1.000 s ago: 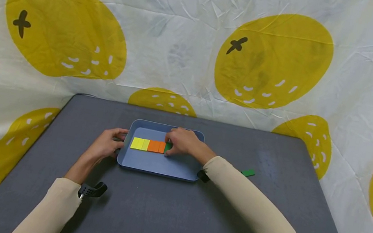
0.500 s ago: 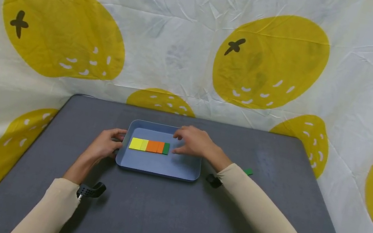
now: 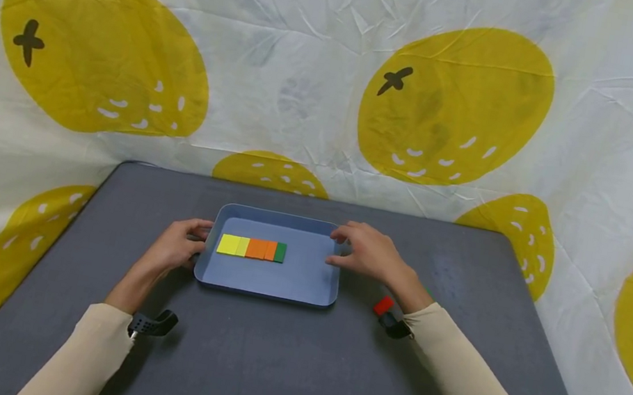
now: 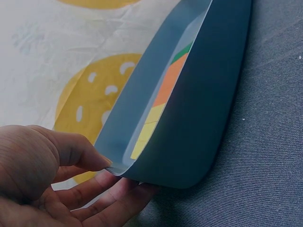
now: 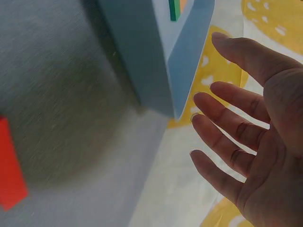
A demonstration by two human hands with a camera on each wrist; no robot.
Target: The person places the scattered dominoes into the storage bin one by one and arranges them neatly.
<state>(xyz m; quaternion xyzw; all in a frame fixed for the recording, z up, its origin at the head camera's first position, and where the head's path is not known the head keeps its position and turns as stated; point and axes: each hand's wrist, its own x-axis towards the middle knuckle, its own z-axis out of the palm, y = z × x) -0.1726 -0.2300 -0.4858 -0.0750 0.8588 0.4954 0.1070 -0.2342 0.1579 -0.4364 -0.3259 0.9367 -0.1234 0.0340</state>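
Smooth matt plastic tray [image 3: 266,285], woven table cover [image 3: 287,362]

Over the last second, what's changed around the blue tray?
The right hand let go of the green tile and drew back rightward to the tray edge, open. The left hand holds the tray's left rim as before; the row of tiles stayed put.

Row of tiles [image 3: 252,247] in tray [image 3: 270,278]
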